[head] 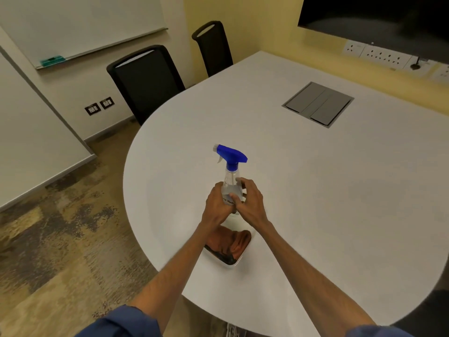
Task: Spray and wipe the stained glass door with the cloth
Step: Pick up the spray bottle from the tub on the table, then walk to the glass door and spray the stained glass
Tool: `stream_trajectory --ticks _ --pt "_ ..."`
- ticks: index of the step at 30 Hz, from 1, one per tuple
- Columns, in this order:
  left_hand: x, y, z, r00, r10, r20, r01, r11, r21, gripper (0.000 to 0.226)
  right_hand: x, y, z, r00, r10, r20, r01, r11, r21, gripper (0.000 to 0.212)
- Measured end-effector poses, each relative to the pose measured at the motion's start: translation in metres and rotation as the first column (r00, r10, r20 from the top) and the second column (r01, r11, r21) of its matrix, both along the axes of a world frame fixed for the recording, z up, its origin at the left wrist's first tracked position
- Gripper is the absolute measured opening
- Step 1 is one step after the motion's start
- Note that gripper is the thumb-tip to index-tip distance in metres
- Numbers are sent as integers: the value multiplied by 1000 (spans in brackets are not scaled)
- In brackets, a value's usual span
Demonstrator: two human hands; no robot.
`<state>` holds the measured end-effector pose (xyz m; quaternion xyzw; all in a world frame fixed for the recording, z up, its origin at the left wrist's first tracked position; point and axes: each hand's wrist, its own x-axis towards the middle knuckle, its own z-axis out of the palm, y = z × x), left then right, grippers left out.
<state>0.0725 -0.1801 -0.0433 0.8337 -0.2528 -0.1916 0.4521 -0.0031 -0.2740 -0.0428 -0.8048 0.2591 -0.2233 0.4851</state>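
A clear spray bottle [230, 181] with a blue trigger head stands upright on the white table [315, 190]. My left hand [216, 205] wraps the bottle's lower body from the left. My right hand [247, 203] grips it from the right, thumb across the front label. Just below my wrists a phone [228, 246] lies flat on the table with a reflection on its screen. No cloth and no glass door are in view.
A grey cable hatch [318, 103] is set into the table farther back. Two black chairs [145, 81] stand at the table's far left edge. A whiteboard [80, 25] hangs on the left wall, wall sockets [379, 55] at the right. Patterned carpet [60, 239] covers the floor at left.
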Motion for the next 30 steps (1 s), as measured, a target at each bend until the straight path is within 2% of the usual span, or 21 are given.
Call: stream_trajectory --ticks 7,10,14,17,22,26,30 --pt "16 12 22 995 7 100 -7 1000 -8 62 28 6 36 991 16 129 -11 999 -36 49" --pt "19 20 25 998 -14 61 12 999 39 70 57 15 65 980 -1 198 -17 996 86 44" --pt "28 45 30 994 98 46 -99 994 35 81 92 34 97 962 64 265 -139 952 273 26" --pt "35 68 35 989 138 55 -140 990 32 79 110 59 106 942 122 311 -234 907 351 31" --pt "42 121 40 968 247 45 -249 968 30 73 129 113 109 911 247 331 -363 861 357 30" --pt "41 167 46 940 335 60 -337 942 16 71 135 161 111 879 328 345 -437 845 309 10" --pt "30 212 49 892 446 72 -446 895 -16 75 134 211 117 839 413 355 -511 822 252 12"
